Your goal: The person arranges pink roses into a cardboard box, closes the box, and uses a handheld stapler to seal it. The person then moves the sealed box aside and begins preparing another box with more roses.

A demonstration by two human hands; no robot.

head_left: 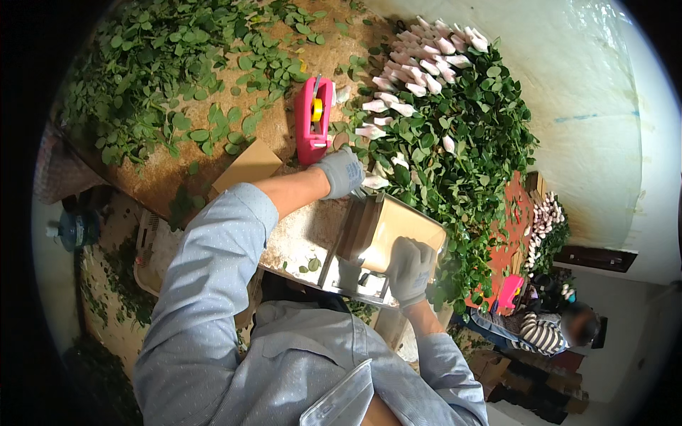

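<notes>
My left hand [343, 173], in a grey glove, reaches over the wooden table beside a flower bud in a white netting sleeve [375, 182]. Its fingers point away from me, and whatever lies under them is hidden. My right hand [410, 269], gloved the same way, lies with bent fingers on brown cardboard sheets [394, 234]. These sheets stand in a metal holder [354, 279] at the table's near edge. Whether the right fingers pinch a sheet is not visible. Just beyond my left hand stands a pink tape dispenser [311, 120] with a yellow core.
Leafy stems with sleeved buds [426, 58] are piled at the right. Loose green foliage [160, 69] covers the far left. A cardboard piece [248, 166] lies by my left forearm. Another person [543, 333] sits at a red table [514, 223] farther right.
</notes>
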